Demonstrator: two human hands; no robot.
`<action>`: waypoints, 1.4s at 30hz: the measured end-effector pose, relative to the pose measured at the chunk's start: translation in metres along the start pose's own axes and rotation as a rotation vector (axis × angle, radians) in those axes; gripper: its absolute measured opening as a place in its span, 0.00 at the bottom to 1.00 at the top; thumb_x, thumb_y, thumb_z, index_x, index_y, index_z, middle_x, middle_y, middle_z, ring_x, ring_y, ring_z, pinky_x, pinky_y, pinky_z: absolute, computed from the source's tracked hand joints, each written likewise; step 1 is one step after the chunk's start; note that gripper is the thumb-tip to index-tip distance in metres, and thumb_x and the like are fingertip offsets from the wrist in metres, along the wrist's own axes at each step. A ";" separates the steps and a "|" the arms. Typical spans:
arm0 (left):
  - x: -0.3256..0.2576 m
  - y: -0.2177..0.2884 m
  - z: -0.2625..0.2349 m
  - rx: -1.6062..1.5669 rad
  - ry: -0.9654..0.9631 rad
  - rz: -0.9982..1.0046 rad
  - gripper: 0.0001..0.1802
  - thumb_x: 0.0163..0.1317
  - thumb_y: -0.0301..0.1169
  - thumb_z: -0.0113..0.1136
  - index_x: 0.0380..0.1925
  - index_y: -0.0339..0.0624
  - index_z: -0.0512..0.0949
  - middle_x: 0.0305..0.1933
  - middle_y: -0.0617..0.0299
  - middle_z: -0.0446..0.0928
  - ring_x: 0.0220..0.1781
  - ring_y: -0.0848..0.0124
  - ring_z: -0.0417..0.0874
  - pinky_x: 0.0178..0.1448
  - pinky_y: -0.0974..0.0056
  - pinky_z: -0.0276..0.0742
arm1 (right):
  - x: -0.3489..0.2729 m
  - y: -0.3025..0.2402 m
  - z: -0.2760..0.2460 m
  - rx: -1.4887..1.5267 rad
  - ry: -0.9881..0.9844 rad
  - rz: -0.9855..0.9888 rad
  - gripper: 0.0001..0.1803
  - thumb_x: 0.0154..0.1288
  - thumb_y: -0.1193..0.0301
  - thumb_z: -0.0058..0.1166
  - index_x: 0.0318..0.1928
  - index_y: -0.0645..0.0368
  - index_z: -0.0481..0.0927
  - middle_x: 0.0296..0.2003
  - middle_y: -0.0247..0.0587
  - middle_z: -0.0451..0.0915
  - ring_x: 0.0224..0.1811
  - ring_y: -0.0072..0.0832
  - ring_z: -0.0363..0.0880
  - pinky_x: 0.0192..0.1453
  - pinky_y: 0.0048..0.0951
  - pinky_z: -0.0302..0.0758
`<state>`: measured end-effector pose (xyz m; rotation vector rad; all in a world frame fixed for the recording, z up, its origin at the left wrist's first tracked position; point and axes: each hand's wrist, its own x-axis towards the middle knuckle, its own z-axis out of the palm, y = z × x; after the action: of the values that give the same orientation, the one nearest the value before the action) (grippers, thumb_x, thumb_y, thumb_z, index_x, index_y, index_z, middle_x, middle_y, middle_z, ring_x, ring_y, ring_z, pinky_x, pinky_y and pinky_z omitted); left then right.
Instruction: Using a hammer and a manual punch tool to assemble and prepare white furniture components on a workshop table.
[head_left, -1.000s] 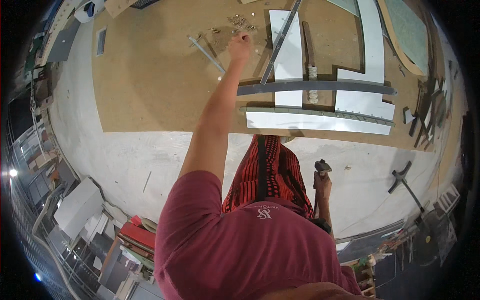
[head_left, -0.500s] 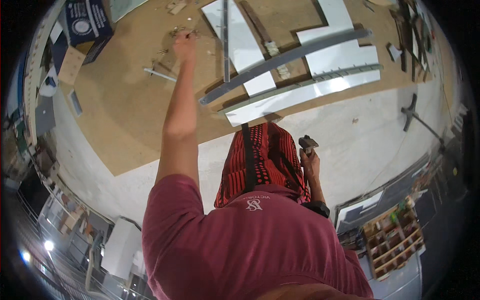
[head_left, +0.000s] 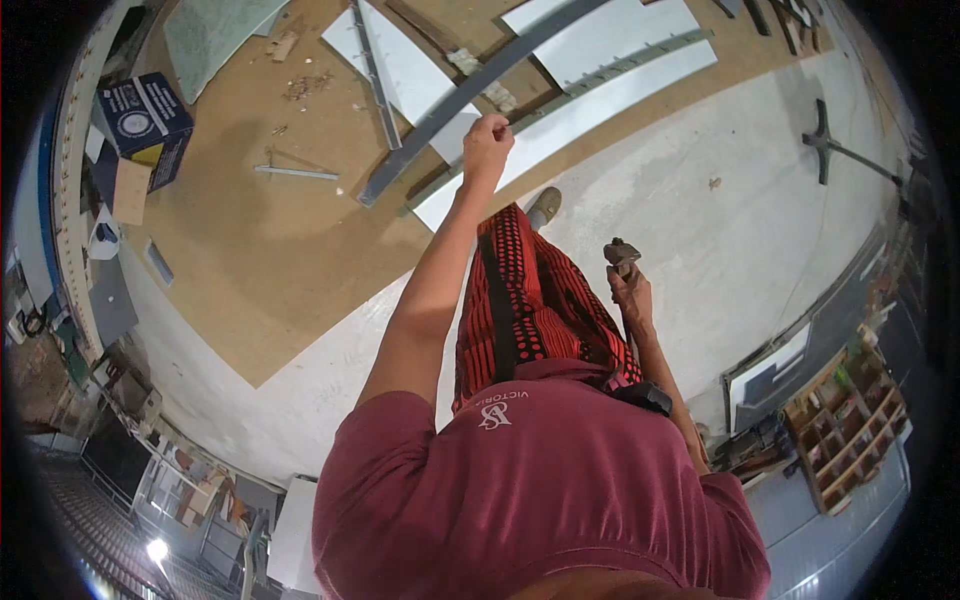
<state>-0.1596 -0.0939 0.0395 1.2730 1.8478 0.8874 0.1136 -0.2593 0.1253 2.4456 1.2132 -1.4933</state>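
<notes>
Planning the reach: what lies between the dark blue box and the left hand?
Head view: bare brown board with one thin metal strip, between the box and left hand.

Even, bright light is filling the scene. A lamp [head_left: 155, 549] is glaring at 7 o'clock. Straight edges are bending toward the dark rim.
</notes>
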 end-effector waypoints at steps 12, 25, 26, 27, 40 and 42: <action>-0.005 -0.001 0.019 0.220 -0.034 0.154 0.09 0.52 0.28 0.57 0.34 0.38 0.75 0.32 0.53 0.77 0.33 0.61 0.79 0.41 0.59 0.73 | -0.016 0.072 -0.003 0.032 0.026 -0.017 0.21 0.57 0.59 0.51 0.43 0.64 0.73 0.19 0.41 0.75 0.16 0.26 0.73 0.22 0.28 0.71; -0.003 0.000 0.022 0.246 -0.054 0.159 0.08 0.53 0.29 0.57 0.32 0.38 0.77 0.31 0.53 0.78 0.35 0.60 0.79 0.42 0.59 0.73 | -0.018 0.082 0.000 -0.032 0.001 -0.054 0.21 0.56 0.58 0.52 0.41 0.64 0.73 0.31 0.57 0.78 0.36 0.50 0.78 0.38 0.40 0.72; -0.003 0.001 0.023 0.270 -0.076 0.155 0.07 0.53 0.29 0.56 0.32 0.38 0.77 0.31 0.53 0.78 0.35 0.59 0.79 0.43 0.58 0.73 | -0.017 0.084 0.000 -0.031 0.020 -0.079 0.22 0.56 0.58 0.52 0.41 0.65 0.73 0.28 0.56 0.78 0.33 0.48 0.78 0.36 0.40 0.73; -0.002 0.002 0.024 0.267 -0.075 0.154 0.07 0.53 0.29 0.56 0.32 0.38 0.77 0.31 0.53 0.78 0.35 0.59 0.79 0.43 0.58 0.73 | -0.016 0.086 -0.001 -0.031 0.039 -0.105 0.22 0.56 0.58 0.52 0.41 0.65 0.73 0.26 0.55 0.78 0.31 0.47 0.79 0.35 0.39 0.73; -0.007 -0.008 0.035 0.295 0.067 0.335 0.06 0.51 0.28 0.57 0.29 0.39 0.75 0.31 0.54 0.75 0.39 0.56 0.74 0.45 0.56 0.70 | 0.030 -0.041 -0.013 -0.011 -0.023 -0.255 0.23 0.56 0.55 0.51 0.38 0.66 0.74 0.18 0.46 0.76 0.20 0.33 0.77 0.28 0.32 0.72; -0.007 -0.005 0.034 0.256 0.076 0.302 0.06 0.51 0.28 0.58 0.29 0.39 0.75 0.32 0.54 0.75 0.39 0.55 0.74 0.45 0.55 0.69 | 0.041 -0.063 -0.009 0.061 -0.041 -0.299 0.23 0.56 0.55 0.51 0.37 0.65 0.74 0.18 0.44 0.75 0.20 0.30 0.76 0.27 0.29 0.71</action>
<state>-0.1317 -0.0968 0.0189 1.7325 1.9044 0.8846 0.0907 -0.1875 0.1213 2.3378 1.6057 -1.6614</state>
